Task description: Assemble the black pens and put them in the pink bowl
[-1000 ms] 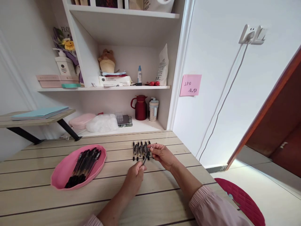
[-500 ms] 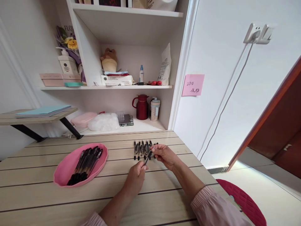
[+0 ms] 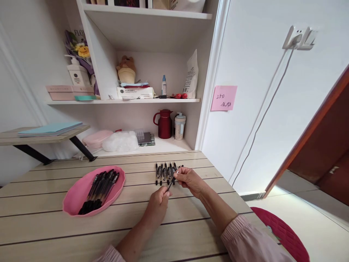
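Note:
A black pen (image 3: 171,183) is held between both hands just above the wooden table (image 3: 54,233). My left hand (image 3: 158,203) grips its lower end and my right hand (image 3: 189,180) pinches its upper end. Right behind the hands lies a row of several black pens (image 3: 163,171), side by side. To the left, a pink oval tray (image 3: 75,198) holds several more black pens (image 3: 100,191).
White shelves at the back carry a red jug (image 3: 163,123), a small tumbler (image 3: 180,126), a plastic bag (image 3: 121,141) and a pink box (image 3: 96,138). A pink note (image 3: 223,98) hangs on the wall. A red cushion (image 3: 283,236) lies at the lower right.
The view has drifted slightly, shifting everything a little to the right. Both hands stay on the same pen, almost unmoved.

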Available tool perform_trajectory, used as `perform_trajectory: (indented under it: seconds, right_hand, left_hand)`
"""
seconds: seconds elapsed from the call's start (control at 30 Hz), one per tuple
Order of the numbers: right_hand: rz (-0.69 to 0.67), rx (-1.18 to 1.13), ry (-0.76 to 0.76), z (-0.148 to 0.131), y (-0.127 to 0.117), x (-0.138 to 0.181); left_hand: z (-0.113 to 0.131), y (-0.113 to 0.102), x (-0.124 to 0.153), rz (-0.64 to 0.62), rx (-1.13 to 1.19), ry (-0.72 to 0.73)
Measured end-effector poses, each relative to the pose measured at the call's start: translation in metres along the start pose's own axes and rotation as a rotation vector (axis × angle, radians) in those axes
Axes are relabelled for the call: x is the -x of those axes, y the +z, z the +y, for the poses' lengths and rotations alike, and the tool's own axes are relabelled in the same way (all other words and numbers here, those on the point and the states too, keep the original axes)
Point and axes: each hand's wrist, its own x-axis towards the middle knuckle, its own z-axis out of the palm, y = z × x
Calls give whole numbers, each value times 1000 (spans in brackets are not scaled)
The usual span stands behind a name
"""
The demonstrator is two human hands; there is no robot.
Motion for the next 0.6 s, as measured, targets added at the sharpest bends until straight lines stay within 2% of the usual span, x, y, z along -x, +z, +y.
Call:
perform_trajectory:
  seconds: [0.23,0.4,0.6]
  right_hand:
    - [14,-104,-65,1,0,-1]
    - [34,-91,-52,6,2,-3]
    - [-29,-150,-35,5,2,0]
  left_hand:
    - [1,-1,0,0,8,0]
    - [1,-1,0,-8,-13,19]
    - [2,-1,1,-21,-32,18]
